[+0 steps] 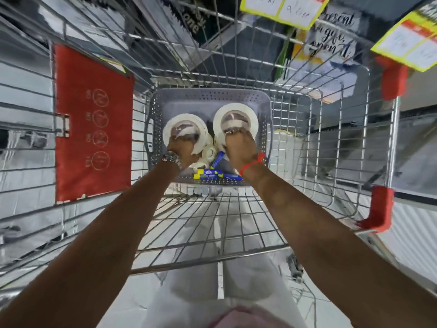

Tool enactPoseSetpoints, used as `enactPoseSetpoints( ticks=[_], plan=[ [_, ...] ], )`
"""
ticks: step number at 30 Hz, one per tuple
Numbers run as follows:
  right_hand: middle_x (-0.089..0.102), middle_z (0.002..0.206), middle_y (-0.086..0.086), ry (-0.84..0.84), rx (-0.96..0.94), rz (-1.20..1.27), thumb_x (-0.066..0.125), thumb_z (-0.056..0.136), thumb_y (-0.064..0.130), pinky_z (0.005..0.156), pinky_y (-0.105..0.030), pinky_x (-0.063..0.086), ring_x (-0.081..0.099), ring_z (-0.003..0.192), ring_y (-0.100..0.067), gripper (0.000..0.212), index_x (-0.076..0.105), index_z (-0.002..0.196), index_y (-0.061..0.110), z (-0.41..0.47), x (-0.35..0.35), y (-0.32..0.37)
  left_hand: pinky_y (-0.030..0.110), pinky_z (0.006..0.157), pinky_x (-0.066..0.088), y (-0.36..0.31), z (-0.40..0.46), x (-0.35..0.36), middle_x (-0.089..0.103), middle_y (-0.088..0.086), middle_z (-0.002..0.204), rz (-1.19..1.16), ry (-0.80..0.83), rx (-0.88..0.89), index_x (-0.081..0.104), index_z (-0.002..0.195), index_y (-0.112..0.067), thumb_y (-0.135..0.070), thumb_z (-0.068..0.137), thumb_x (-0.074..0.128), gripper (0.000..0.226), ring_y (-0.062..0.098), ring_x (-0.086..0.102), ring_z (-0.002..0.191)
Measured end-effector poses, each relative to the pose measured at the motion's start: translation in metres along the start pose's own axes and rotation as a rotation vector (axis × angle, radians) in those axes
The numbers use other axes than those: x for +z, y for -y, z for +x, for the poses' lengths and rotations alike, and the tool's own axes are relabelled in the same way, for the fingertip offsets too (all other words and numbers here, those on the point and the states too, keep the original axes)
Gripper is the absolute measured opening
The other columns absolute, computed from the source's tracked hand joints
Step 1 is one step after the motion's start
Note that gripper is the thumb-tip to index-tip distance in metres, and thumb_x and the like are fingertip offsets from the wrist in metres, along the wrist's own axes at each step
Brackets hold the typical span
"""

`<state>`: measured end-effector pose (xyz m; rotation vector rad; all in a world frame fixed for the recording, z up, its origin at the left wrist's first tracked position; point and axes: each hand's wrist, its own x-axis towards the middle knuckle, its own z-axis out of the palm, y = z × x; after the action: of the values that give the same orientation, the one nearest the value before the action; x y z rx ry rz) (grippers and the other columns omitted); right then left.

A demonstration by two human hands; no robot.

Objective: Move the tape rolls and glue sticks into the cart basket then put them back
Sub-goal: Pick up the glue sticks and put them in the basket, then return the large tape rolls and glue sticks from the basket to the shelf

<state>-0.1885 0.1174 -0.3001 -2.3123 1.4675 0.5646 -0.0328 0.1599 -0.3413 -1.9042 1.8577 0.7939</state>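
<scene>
A grey perforated basket (264,107) sits on the floor of the wire cart. My left hand (181,150) grips a large white tape roll (172,124) at the basket's left, fingers through its hole. My right hand (237,147) grips a second white tape roll (250,113) at the right, in the same way. Both rolls are tilted up on edge. Between my wrists lie smaller tape rolls (210,151) and blue-and-yellow glue sticks (212,174) at the basket's near edge.
The wire cart (307,147) walls surround the basket on all sides. A red panel (94,121) hangs on the cart's left wall. Red corner bumpers (380,209) stand at the right. Yellow price tags (283,8) and shelf goods show beyond the cart's far end.
</scene>
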Motion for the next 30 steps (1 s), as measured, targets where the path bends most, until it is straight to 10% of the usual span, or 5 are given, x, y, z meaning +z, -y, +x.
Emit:
enactPoseSetpoints(
  ticks=[11,20,25,30],
  plan=[
    [0.070,0.097,-0.019,-0.339,-0.021,0.152,0.071,0.069,0.005,0.083,-0.035,0.053,0.063,0.097,-0.034,0.022,0.069,0.090,-0.001,-0.054,-0.082,-0.009,0.042,0.082,0.052,-0.024,-0.072,-0.083,0.069,0.022,0.092,-0.382,-0.520,0.081,0.063,0.095,0.001,-0.038,0.061,0.041,0.057,0.037,0.066,0.085],
    [0.070,0.100,-0.018,-0.849,0.032,0.214,0.071,0.067,0.000,0.083,-0.035,0.055,0.064,0.092,-0.036,0.032,0.068,0.099,0.001,-0.116,-0.178,-0.071,0.046,0.097,0.021,-0.076,-0.088,-0.207,0.072,0.013,0.090,-0.189,-1.126,0.430,0.055,0.106,-0.011,-0.030,0.076,0.048,0.036,0.017,0.050,0.092],
    [0.066,0.095,-0.022,-0.929,0.232,0.212,0.066,0.066,-0.010,0.077,-0.038,0.056,0.061,0.091,-0.039,0.038,0.065,0.103,-0.002,-0.111,-0.242,-0.133,0.060,0.109,0.019,-0.139,-0.069,-0.284,0.071,0.008,0.096,-0.001,-1.051,0.432,0.053,0.121,-0.011,-0.025,0.080,0.042,0.045,0.024,0.066,0.094],
    [0.059,0.102,-0.026,-0.747,0.330,0.160,0.053,0.075,-0.015,0.078,-0.045,0.050,0.054,0.102,-0.042,0.023,0.062,0.096,-0.008,-0.089,-0.270,-0.188,0.060,0.114,-0.002,-0.200,-0.034,-0.319,0.055,0.007,0.128,0.133,-0.688,0.345,0.034,0.137,-0.015,-0.011,0.091,0.041,0.047,0.027,0.042,0.126]
  ],
)
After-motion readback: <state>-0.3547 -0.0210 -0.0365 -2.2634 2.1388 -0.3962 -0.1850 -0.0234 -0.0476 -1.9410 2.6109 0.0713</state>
